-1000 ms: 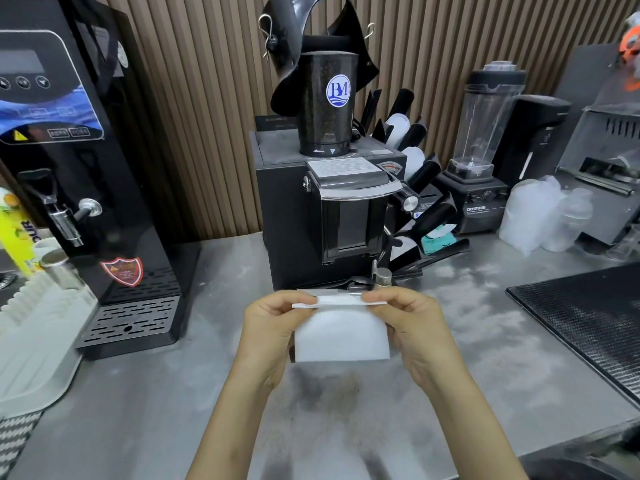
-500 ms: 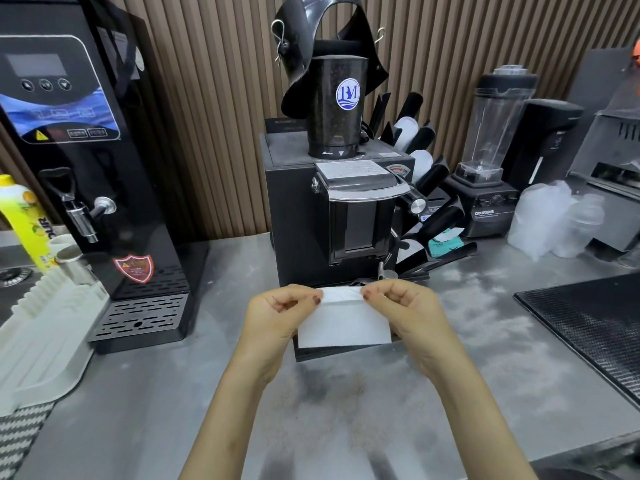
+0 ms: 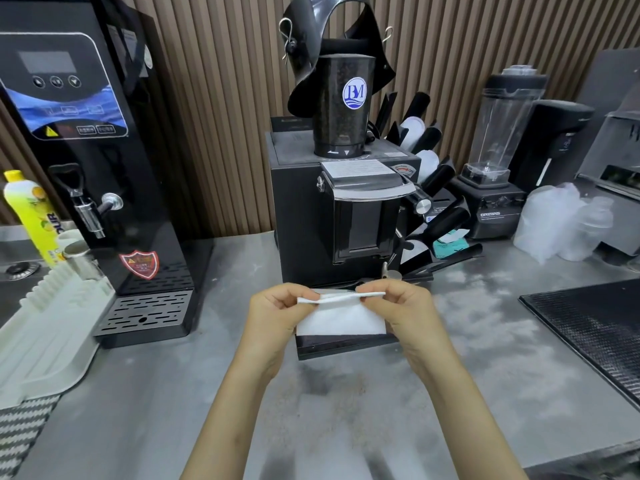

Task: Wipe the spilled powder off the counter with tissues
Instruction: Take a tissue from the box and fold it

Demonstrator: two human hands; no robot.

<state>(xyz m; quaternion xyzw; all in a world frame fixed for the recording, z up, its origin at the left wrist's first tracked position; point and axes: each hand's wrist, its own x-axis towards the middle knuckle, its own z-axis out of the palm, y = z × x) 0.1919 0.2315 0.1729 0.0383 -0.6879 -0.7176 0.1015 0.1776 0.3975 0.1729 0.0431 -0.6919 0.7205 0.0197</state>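
A folded white tissue (image 3: 341,320) hangs in the air in front of the black coffee grinder (image 3: 332,216). My left hand (image 3: 277,315) pinches its upper left corner and my right hand (image 3: 405,311) pinches its upper right edge. Both hands hold it above the grinder's black tray (image 3: 346,346). Dark powder specks (image 3: 349,382) lie on the grey counter (image 3: 311,420) just in front of that tray, below the tissue. Pale dusty smears (image 3: 485,317) spread over the counter to the right.
A black hot-water dispenser (image 3: 86,174) with a drip grate stands at the left, a white drying rack (image 3: 45,327) and a yellow bottle (image 3: 31,216) beside it. At the right are a black mat (image 3: 595,327), a blender (image 3: 498,161), plastic containers (image 3: 557,220) and a rack of portafilters (image 3: 436,202).
The hands have folded the tissue's top edge over, so the sheet hangs shorter. Hands and tissue stay at about the same spot in front of the grinder.
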